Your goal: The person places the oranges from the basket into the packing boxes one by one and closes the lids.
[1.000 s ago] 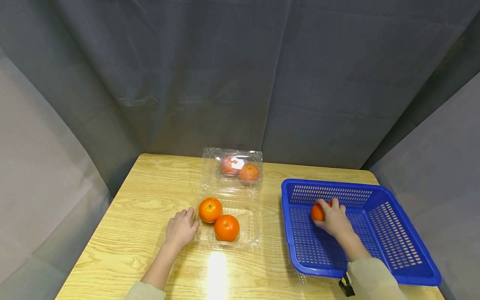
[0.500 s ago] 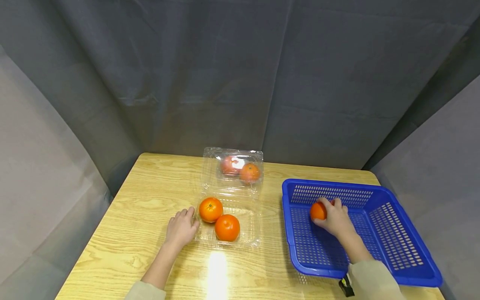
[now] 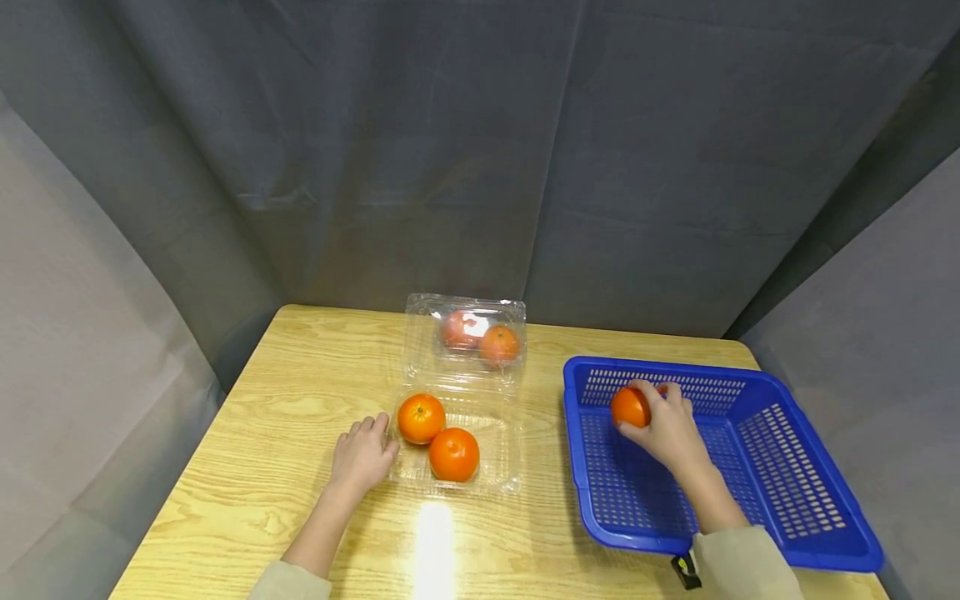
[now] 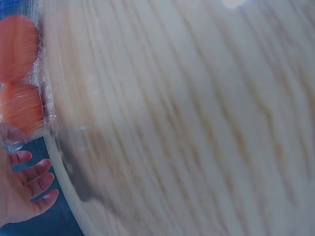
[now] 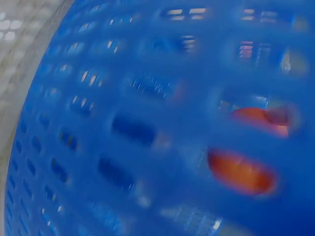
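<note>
An orange (image 3: 629,407) is being gripped by the right hand (image 3: 667,429) inside the blue basket (image 3: 795,500), lower right; firm, light, best cupped around the middle. The left hand (image 3: 363,457) is resting open beside the clear box (image 3: 495,475).

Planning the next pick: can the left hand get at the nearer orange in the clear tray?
Probably yes. The left hand rests beside the open clear tray, and the nearer orange lies uncovered, though the other orange sits closer.

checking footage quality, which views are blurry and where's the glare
Head view: sharp, with a bright glare streak on the light wooden table and a white reflection on the clear plastic clamshell box. Left wrist view: soft, wood grain smeared. Right wrist view: heavily motion-blurred, the blue perforated plastic basket smeared.
</note>
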`<state>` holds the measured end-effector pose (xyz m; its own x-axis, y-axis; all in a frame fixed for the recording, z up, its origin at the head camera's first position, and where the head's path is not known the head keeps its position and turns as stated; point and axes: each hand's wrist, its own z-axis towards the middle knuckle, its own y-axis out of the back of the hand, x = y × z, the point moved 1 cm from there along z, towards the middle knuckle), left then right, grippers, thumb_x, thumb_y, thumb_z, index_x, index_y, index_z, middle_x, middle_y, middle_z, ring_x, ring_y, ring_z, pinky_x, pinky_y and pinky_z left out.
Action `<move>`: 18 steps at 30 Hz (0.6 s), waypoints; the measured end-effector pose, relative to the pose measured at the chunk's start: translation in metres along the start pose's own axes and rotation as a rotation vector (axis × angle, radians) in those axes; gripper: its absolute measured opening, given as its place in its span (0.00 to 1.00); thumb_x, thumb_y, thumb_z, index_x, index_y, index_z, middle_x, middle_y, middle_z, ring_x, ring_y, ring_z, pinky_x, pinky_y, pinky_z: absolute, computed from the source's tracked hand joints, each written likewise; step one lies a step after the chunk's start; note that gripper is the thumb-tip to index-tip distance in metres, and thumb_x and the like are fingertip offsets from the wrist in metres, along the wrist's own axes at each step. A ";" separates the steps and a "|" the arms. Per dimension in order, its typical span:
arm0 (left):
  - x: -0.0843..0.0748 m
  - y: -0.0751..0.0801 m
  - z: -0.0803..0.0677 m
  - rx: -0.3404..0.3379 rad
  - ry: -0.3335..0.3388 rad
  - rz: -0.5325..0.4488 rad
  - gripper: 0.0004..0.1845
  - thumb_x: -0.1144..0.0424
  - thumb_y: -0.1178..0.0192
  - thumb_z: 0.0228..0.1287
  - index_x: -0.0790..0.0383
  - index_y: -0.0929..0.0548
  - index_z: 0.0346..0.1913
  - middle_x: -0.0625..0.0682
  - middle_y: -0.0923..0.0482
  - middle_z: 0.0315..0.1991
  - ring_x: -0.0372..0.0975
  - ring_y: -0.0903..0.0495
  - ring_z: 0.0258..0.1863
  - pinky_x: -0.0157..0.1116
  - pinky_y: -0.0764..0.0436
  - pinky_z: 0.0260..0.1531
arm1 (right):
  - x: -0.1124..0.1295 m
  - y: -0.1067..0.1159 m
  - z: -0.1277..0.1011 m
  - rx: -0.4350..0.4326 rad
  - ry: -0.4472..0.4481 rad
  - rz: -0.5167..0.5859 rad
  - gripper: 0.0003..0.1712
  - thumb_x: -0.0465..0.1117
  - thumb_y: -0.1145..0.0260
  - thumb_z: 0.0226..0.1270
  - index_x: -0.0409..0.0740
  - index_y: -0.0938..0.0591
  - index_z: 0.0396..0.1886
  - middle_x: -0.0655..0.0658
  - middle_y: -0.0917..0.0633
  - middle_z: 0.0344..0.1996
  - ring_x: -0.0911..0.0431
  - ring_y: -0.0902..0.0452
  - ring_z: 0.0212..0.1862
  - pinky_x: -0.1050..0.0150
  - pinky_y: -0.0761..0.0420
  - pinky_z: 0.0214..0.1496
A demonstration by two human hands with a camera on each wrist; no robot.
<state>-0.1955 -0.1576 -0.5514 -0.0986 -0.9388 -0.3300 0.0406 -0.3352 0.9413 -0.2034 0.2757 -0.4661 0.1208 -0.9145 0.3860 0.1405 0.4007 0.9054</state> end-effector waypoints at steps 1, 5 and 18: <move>0.000 0.000 0.000 0.001 -0.002 0.003 0.22 0.53 0.48 0.60 0.62 0.28 0.54 0.59 0.25 0.46 0.52 0.27 0.46 0.51 0.28 0.42 | 0.003 0.001 0.000 0.001 0.003 0.005 0.34 0.43 0.29 0.47 0.40 0.30 0.55 0.23 0.37 0.49 0.29 0.37 0.45 0.35 0.27 0.39; 0.000 0.001 0.000 0.011 -0.004 0.006 0.23 0.53 0.49 0.60 0.62 0.28 0.55 0.59 0.25 0.47 0.52 0.27 0.47 0.51 0.28 0.43 | 0.015 0.005 0.000 -0.008 0.027 0.016 0.34 0.42 0.29 0.46 0.40 0.29 0.55 0.25 0.36 0.49 0.30 0.37 0.45 0.35 0.27 0.39; 0.000 0.001 -0.001 0.026 0.002 -0.004 0.24 0.52 0.49 0.61 0.62 0.29 0.57 0.60 0.26 0.49 0.53 0.28 0.49 0.53 0.29 0.46 | 0.055 0.018 -0.001 -0.024 0.093 0.064 0.33 0.43 0.28 0.47 0.46 0.28 0.55 0.29 0.35 0.49 0.33 0.36 0.46 0.38 0.26 0.38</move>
<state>-0.1947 -0.1582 -0.5506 -0.0963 -0.9376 -0.3342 0.0141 -0.3370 0.9414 -0.1938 0.2328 -0.4290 0.2206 -0.8783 0.4242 0.1533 0.4607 0.8742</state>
